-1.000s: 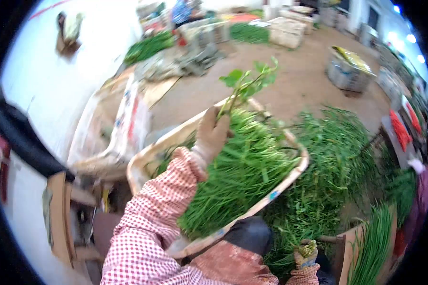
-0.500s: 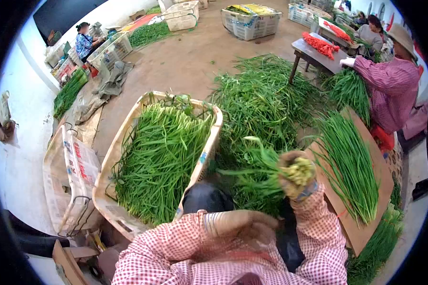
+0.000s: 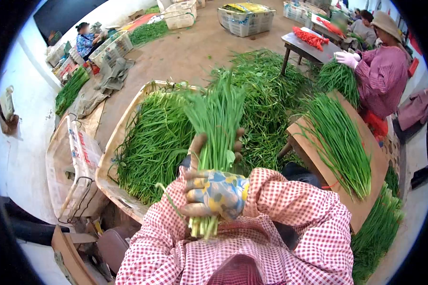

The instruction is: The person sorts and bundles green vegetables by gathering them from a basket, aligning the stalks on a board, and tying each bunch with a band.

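Note:
A bunch of long green stalks (image 3: 217, 118) stands upright in front of my chest, leaves up and pale cut ends down. My right hand (image 3: 216, 192), in a blue and yellow patterned glove, is closed around its lower stems. Behind the bunch is my left hand (image 3: 197, 148), in a brown glove; its thumb shows on the left side and its fingertips on the right, curled around the stalks. A thin loose stem (image 3: 171, 202) sticks out left of my right hand. The stalks hide my left palm.
A crate (image 3: 110, 154) of greens stands at left beside an upright white crate (image 3: 64, 175). Loose greens (image 3: 271, 90) cover the floor ahead. At right, a board (image 3: 337, 183) bears laid-out stalks (image 3: 340, 142). A co-worker (image 3: 383, 71) in a hat handles greens by a table (image 3: 314, 47).
My right hand has brought the bunch left and upright before my chest. My left hand has moved up behind it and closed around it. The co-worker's hands have come together over greens.

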{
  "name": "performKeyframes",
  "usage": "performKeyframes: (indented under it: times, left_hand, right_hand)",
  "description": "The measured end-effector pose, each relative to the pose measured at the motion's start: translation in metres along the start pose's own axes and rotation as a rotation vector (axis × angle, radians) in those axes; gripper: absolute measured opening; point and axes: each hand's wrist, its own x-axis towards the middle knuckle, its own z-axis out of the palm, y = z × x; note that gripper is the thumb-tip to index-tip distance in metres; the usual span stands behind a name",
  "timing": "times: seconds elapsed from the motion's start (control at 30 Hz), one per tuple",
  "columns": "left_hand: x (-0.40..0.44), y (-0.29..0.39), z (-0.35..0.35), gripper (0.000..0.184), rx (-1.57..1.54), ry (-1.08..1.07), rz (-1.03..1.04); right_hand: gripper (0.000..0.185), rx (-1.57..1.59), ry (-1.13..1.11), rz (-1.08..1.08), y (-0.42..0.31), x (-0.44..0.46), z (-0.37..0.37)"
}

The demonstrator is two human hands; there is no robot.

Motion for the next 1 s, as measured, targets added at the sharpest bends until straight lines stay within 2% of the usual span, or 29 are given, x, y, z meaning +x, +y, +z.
performKeyframes:
  times: [0.07, 0.13, 0.17, 0.23, 0.27, 0.33, 0.37, 0.4, 0.43, 0.47, 0.5, 0.53, 0.6, 0.63, 0.67, 0.73, 0.8, 0.87, 0.9, 0.93, 1.0]
  left_hand:
    - [0.003, 0.01, -0.004, 0.069, 0.008, 0.0, 0.053]
    - [0.01, 0.023, -0.001, 0.069, 0.15, -0.025, 0.066]
    - [0.012, 0.029, 0.002, 0.069, 0.182, -0.016, 0.027]
    - [0.013, 0.036, 0.007, 0.071, 0.33, 0.081, 0.002]
    - [0.015, 0.036, 0.009, 0.072, 0.447, 0.165, 0.012]
    - [0.028, 0.015, 0.04, 0.074, 0.512, 0.226, -0.011]
    - [0.038, 0.005, 0.054, 0.075, 0.698, 0.192, 0.029]
    - [0.05, -0.006, 0.065, 0.075, 0.882, 0.144, 0.069]
    - [0.065, -0.016, 0.072, 0.079, 0.962, 0.039, 0.108]
    - [0.085, -0.021, 0.037, 0.076, 0.948, -0.059, -0.036]
    - [0.095, -0.036, 0.055, 0.078, 1.023, -0.045, -0.028]
    - [0.106, -0.052, 0.074, 0.081, 1.096, -0.029, -0.015]
    - [0.155, -0.067, 0.048, 0.088, 1.274, -0.211, 0.135]
    - [0.173, -0.075, 0.065, 0.093, 1.388, -0.292, 0.133]
    - [0.183, -0.079, 0.081, 0.096, 1.404, -0.32, 0.116]
    - [0.206, -0.081, 0.099, 0.099, 1.523, -0.334, -0.086]
    - [0.22, -0.092, 0.107, 0.095, 1.479, -0.324, -0.154]
    - [0.239, -0.101, 0.093, 0.082, 1.7, -0.346, -0.274]
    - [0.246, -0.111, 0.062, 0.052, 1.566, -0.416, -0.121]
    - [0.256, -0.111, 0.032, 0.052, 1.566, -0.414, -0.13]
    - [0.281, -0.106, -0.011, 0.04, 1.604, -0.65, 0.184]
  right_hand:
    - [0.072, -0.213, -0.058, -0.076, 0.006, -0.004, -0.008]
    - [0.079, -0.041, -0.231, 0.101, -0.01, -0.007, -0.051]
    - [0.08, 0.051, -0.228, 0.156, -0.014, -0.009, -0.077]
    - [0.071, 0.302, 0.002, 0.337, -0.002, -0.04, -0.099]
    - [0.076, 0.168, 0.204, 0.64, -0.013, -0.056, -0.112]
    - [0.094, 0.393, 0.399, 1.178, 0.008, -0.088, -0.115]
    - [0.109, 0.583, 0.516, 1.301, 0.019, -0.092, -0.115]
    - [0.117, 0.652, 0.522, 1.281, 0.033, -0.098, -0.114]
    - [0.115, 0.742, 0.612, 1.214, 0.044, -0.103, -0.114]
    - [0.11, 0.599, 0.634, 1.098, 0.04, -0.086, -0.132]
    - [0.1, 0.523, 0.751, 0.936, 0.035, -0.072, -0.145]
    - [0.1, 0.498, 0.774, 0.954, 0.034, -0.072, -0.16]
    - [0.096, 0.418, 0.838, 0.958, 0.037, -0.08, -0.182]
    - [0.093, 0.375, 0.874, 0.962, 0.04, -0.088, -0.193]
    - [0.091, 0.338, 0.902, 0.975, 0.043, -0.098, -0.201]
    - [0.087, 0.277, 0.953, 1.013, 0.047, -0.122, -0.214]
    - [0.082, 0.235, 0.979, 1.061, 0.048, -0.144, -0.216]
    - [0.078, 0.215, 0.988, 1.1, 0.048, -0.161, -0.211]
    - [0.076, 0.209, 0.987, 1.113, 0.045, -0.165, -0.206]
    - [0.073, 0.202, 0.988, 1.117, 0.045, -0.167, -0.201]
    - [0.069, 0.183, 0.977, 1.116, 0.043, -0.163, -0.194]
